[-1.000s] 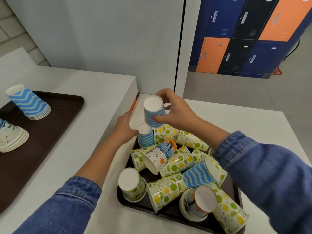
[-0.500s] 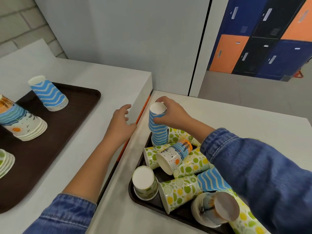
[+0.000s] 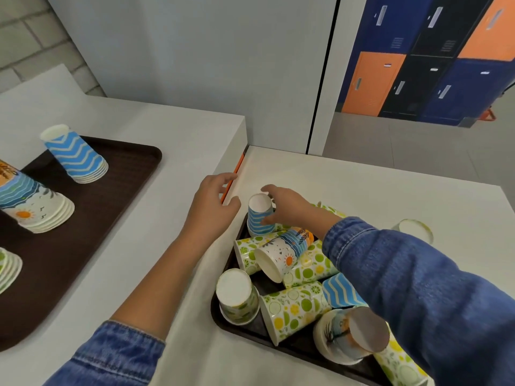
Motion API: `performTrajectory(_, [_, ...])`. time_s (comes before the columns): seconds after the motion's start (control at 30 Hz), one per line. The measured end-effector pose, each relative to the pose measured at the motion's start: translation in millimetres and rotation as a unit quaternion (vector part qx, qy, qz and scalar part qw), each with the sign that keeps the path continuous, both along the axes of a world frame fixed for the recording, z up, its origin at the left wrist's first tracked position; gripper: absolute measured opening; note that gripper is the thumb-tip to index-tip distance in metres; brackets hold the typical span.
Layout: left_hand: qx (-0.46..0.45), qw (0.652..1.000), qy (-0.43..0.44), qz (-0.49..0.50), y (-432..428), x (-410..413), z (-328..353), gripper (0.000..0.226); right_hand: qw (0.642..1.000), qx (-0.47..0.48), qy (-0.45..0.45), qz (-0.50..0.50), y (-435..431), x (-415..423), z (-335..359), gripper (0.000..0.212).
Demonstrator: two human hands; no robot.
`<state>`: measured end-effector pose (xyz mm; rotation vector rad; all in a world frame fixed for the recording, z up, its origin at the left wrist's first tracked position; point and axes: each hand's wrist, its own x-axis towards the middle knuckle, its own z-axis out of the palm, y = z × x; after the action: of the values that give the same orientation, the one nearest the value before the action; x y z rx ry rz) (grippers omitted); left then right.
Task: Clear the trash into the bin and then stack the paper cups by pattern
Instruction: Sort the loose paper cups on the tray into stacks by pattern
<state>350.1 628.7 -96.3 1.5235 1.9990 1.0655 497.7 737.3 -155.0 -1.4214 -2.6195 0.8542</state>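
Blue zigzag cup, upside down at the far-left corner of the cluttered tray; my right hand closes thumb and fingers around it. My left hand hovers just beside, fingers spread, holding nothing.

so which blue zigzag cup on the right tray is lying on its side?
The blue zigzag cup wedged among the green ones; the other stands inverted under the right hand.

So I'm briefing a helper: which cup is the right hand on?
Look at the dark tray crowded with toppled cups. At its far corner, under the right hand, stands the blue zigzag cup, upside down. Its neighbours are green-patterned and lie on their sides.
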Motion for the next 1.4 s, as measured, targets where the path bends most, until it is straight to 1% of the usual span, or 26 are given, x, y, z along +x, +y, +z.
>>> performTrajectory(0.07, [0.043, 0.999, -0.004, 0.005, -4, 11, 5, 0.039, 0.999, -0.006, 0.043, -0.014, -3, 12, 11, 0.089])
performTrajectory(0.1, [0.066, 0.998, -0.013, 0.006, -7, 19, 7, 0.036, 0.997, -0.004, 0.074, -0.023, -5, 20, 19, 0.087])
performTrajectory(0.17, [0.098, 0.994, -0.039, -0.004, -14, 37, 9, 0.031, 0.99, 0.009, 0.135, -0.045, -11, 42, 34, 0.077])
performTrajectory(0.23, [0.093, 0.994, -0.048, -0.044, -19, 60, 5, 0.027, 0.98, 0.031, 0.182, -0.069, -20, 67, 48, 0.065])
performTrajectory(0.3, [0.041, 0.992, -0.044, -0.109, -21, 85, -2, 0.025, 0.972, 0.054, 0.211, -0.093, -30, 93, 57, 0.055])
performTrajectory(0.37, [-0.05, 0.979, -0.014, -0.196, -19, 110, -11, 0.036, 0.962, 0.068, 0.236, -0.12, -39, 118, 62, 0.048])
performTrajectory(0.43, [-0.14, 0.95, 0.038, -0.278, -16, 133, -24, 0.055, 0.951, 0.073, 0.261, -0.151, -49, 140, 62, 0.044])
performTrajectory(0.5, [-0.199, 0.921, 0.076, -0.326, -14, 150, -38, 0.07, 0.943, 0.072, 0.276, -0.173, -59, 158, 61, 0.041])
performTrajectory(0.6, [-0.241, 0.895, 0.123, -0.354, -11, 164, -55, 0.082, 0.936, 0.066, 0.286, -0.195, -70, 178, 55, 0.04])
performTrajectory(0.8, [-0.249, 0.88, 0.163, -0.369, -5, 178, -75, 0.084, 0.918, 0.052, 0.317, -0.232, -79, 198, 43, 0.038])
performTrajectory(0.87, [-0.246, 0.881, 0.168, -0.367, -5, 180, -78, 0.082, 0.917, 0.053, 0.32, -0.233, -79, 199, 43, 0.037])
performTrajectory(0.93, [-0.234, 0.894, 0.15, -0.353, -6, 180, -77, 0.079, 0.916, 0.054, 0.325, -0.23, -79, 199, 43, 0.037])
performTrajectory(1.03, [-0.182, 0.923, 0.103, -0.323, -10, 176, -57, 0.069, 0.91, 0.052, 0.342, -0.229, -78, 197, 48, 0.036])
performTrajectory(1.1, [-0.139, 0.945, 0.057, -0.291, -14, 165, -34, 0.061, 0.904, 0.055, 0.356, -0.23, -75, 194, 52, 0.035])
performTrajectory(1.17, [-0.107, 0.965, 0.018, -0.238, -17, 143, -10, 0.056, 0.895, 0.057, 0.375, -0.234, -72, 190, 57, 0.034])
performTrajectory(1.2, [-0.095, 0.974, 0.012, -0.205, -17, 129, 1, 0.058, 0.893, 0.056, 0.38, -0.233, -71, 186, 58, 0.033])
performTrajectory(1.23, [-0.08, 0.982, 0.012, -0.173, -17, 113, 11, 0.06, 0.898, 0.058, 0.375, -0.224, -70, 182, 58, 0.033])
performTrajectory(1.3, [-0.052, 0.991, 0.041, -0.117, -11, 80, 26, 0.063, 0.927, 0.069, 0.321, -0.178, -68, 172, 54, 0.033])
performTrajectory(1.33, [-0.048, 0.992, 0.077, -0.091, -7, 64, 31, 0.065, 0.949, 0.067, 0.274, -0.14, -67, 166, 49, 0.035])
performTrajectory(1.4, [-0.07, 0.981, 0.174, -0.055, 4, 37, 35, 0.071, 0.985, 0.051, 0.157, -0.047, -64, 149, 40, 0.046])
